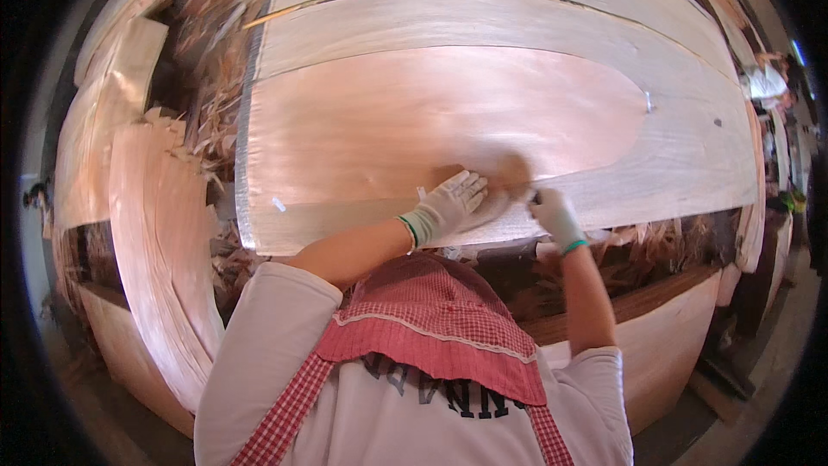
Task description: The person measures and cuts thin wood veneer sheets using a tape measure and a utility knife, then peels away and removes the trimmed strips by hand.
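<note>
My left hand (448, 205), in a white knitted glove with a green cuff, lies flat with fingers stretched on the near edge of a pinkish wood veneer sheet (414, 112). To its right my right hand (558, 218), gloved likewise, is closed around a small dark thing (536, 198), too small to make out. It is close to the sheet's near edge. The pinkish veneer rests on a wider, paler sheet (681, 147). Between and beyond my hands a brownish patch looks blurred.
A thin stick (285, 12) with a yellowish end lies along the far side. Torn veneer scraps (220, 95) heap up at the left. Curved veneer sheets (159, 242) hang there too. More scraps (664, 242) lie below the near edge. Another person (766, 82) is at the far right.
</note>
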A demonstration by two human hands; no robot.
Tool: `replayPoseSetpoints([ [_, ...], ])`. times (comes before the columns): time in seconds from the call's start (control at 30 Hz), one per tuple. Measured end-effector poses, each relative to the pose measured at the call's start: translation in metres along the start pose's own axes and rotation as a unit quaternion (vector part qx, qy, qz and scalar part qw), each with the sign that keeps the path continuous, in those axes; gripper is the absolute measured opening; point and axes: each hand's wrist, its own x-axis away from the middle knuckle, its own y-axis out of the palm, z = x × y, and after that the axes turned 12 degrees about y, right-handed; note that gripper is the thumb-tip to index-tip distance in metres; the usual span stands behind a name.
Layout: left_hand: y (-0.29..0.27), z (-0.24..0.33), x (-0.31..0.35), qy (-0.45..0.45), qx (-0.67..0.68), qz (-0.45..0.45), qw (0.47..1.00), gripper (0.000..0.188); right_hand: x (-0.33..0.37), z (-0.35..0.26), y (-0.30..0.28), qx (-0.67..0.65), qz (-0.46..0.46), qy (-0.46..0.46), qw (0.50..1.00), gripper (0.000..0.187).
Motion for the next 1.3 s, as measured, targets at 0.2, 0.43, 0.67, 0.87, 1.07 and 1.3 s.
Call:
replayPoseSetpoints([
  [0.2, 0.03, -0.032, 0.002, -0.255, 0.42, 0.325, 0.808, 0.039, 0.038, -0.049, -0.069, -0.175, 0.056, -0.062, 0.981, 0.026],
  [0.43, -0.027, -0.02, 0.095, -0.137, 0.808, 0.483, 0.307, 0.02, 0.08, -0.192, 0.023, -0.113, 0.118, -0.303, 0.939, 0.003],
  [0.67, 0.069, -0.074, 0.212, -0.462, 0.619, 0.474, 0.422, 0.022, 0.06, -0.313, 0.12, -0.141, -0.151, -0.096, 0.974, 0.037],
  [0.87, 0.151, -0.168, 0.273, -0.548, 0.324, 0.391, 0.665, 0.022, -0.014, -0.347, 0.219, -0.126, -0.159, -0.116, 0.972, 0.02],
  [1.07, 0.164, -0.261, 0.274, -0.51, 0.286, 0.46, 0.668, 0.024, -0.052, -0.406, 0.228, -0.271, -0.122, -0.057, 0.953, 0.023],
  [1.3, 0.172, -0.345, 0.268, -0.541, 0.051, 0.44, 0.714, 0.016, -0.083, -0.459, 0.23, -0.313, -0.099, -0.009, 0.945, 0.023],
])
